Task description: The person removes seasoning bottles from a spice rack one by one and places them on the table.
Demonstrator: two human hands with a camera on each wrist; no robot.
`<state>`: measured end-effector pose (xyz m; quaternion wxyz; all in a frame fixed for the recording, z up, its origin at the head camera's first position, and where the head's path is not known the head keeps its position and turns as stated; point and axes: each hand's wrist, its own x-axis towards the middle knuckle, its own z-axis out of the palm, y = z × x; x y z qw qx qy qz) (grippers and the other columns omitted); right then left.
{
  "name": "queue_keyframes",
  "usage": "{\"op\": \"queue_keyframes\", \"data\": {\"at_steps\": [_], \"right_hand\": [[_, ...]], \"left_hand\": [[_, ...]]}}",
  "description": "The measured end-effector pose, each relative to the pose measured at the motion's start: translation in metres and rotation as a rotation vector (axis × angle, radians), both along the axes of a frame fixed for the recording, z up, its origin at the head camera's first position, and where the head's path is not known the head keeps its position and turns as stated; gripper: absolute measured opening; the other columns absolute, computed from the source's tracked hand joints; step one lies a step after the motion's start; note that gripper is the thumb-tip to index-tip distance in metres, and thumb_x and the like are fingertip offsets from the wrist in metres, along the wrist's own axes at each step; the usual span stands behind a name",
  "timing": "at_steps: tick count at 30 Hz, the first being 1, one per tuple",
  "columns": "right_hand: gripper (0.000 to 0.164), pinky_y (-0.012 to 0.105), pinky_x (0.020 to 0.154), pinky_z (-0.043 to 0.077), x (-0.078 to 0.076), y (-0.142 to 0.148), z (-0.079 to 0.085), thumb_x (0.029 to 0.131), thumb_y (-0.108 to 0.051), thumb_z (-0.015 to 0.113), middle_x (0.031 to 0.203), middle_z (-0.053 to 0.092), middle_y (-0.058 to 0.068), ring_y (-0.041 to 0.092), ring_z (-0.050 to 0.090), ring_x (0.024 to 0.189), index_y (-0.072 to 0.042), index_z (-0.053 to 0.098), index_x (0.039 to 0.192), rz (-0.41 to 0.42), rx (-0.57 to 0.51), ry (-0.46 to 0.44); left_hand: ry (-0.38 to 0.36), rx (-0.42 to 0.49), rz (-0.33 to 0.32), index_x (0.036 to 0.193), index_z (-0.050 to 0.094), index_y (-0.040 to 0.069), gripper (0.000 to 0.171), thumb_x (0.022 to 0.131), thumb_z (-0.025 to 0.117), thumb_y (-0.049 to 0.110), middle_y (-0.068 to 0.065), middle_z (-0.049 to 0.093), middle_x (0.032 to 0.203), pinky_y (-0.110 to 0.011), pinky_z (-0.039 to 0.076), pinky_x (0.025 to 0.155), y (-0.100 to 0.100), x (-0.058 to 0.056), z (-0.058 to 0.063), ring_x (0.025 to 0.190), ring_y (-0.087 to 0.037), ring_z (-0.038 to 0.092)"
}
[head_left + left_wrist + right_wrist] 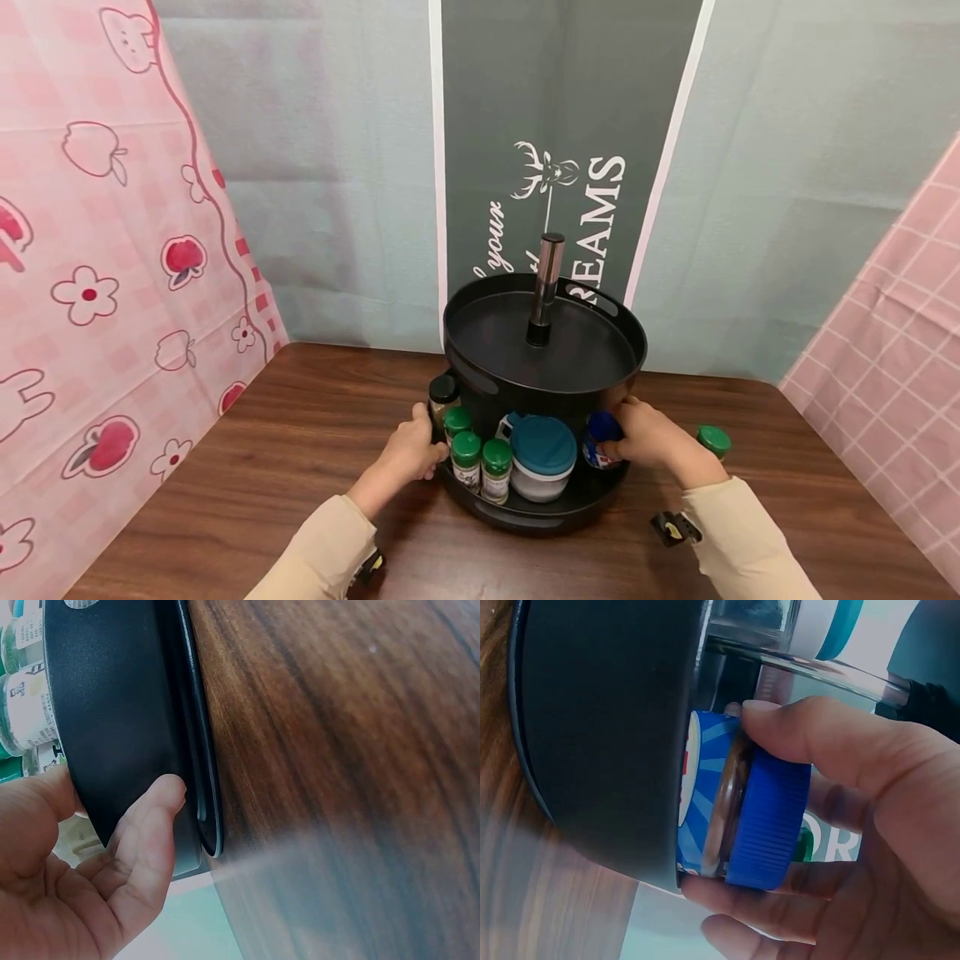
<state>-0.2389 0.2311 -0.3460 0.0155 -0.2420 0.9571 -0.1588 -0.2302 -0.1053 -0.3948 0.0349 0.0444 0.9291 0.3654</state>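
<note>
A black two-tier round rack (546, 346) with a metal post stands on the wooden table. My left hand (408, 450) holds the wall of its lower tray (112, 697) at the left, thumb over the rim and fingers along the outside. At the right, my right hand (648, 437) grips a jar with a blue lid (769, 817), which sits inside the lower tray. Between the hands, the tray holds a tub with a teal lid (543, 458), several green-capped spice bottles (496, 471) and a black-capped bottle (444, 393). The upper tray (487, 333) bears nothing but the post.
Another green-capped bottle (713, 440) stands on the table (300, 467) to the right, partly behind my right forearm. A grey-green cloth (360, 208) hangs behind the table. Pink patterned cloths hang at the left (112, 250) and right (900, 350).
</note>
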Motion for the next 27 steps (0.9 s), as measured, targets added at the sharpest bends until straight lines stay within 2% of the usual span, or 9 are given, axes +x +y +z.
{"op": "queue_keyframes", "data": {"at_steps": [6, 15, 27], "right_hand": [[0.051, 0.050, 0.072, 0.050, -0.0003, 0.0002, -0.0021, 0.070, -0.024, 0.072, 0.106, 0.053, 0.026, 0.033, 0.055, 0.088, 0.006, 0.058, 0.109, -0.012, 0.013, 0.003], [0.047, 0.047, 0.068, 0.050, 0.0000, 0.0026, -0.0036, 0.070, -0.024, 0.072, 0.095, 0.054, 0.019, 0.029, 0.056, 0.082, 0.005, 0.060, 0.104, -0.009, 0.007, 0.043], [0.046, 0.047, 0.066, 0.051, 0.0001, 0.0026, -0.0051, 0.070, -0.024, 0.072, 0.094, 0.054, 0.018, 0.028, 0.056, 0.079, 0.005, 0.060, 0.103, -0.012, 0.002, 0.051]], "left_hand": [[0.001, -0.004, 0.002, 0.122, 0.027, -0.008, 0.060, 0.077, 0.062, 0.009, -0.006, 0.055, 0.048, -0.030, 0.045, 0.045, 0.0009, 0.0005, 0.0004, 0.039, -0.016, 0.052], [0.001, 0.005, 0.007, 0.121, 0.028, -0.008, 0.059, 0.076, 0.062, 0.009, -0.006, 0.055, 0.048, -0.030, 0.045, 0.044, 0.0022, 0.0015, 0.0020, 0.039, -0.016, 0.052], [0.015, 0.005, 0.006, 0.120, 0.028, -0.008, 0.058, 0.076, 0.062, 0.009, -0.005, 0.054, 0.047, -0.030, 0.044, 0.044, 0.0010, 0.0002, -0.0002, 0.038, -0.015, 0.051]]}}
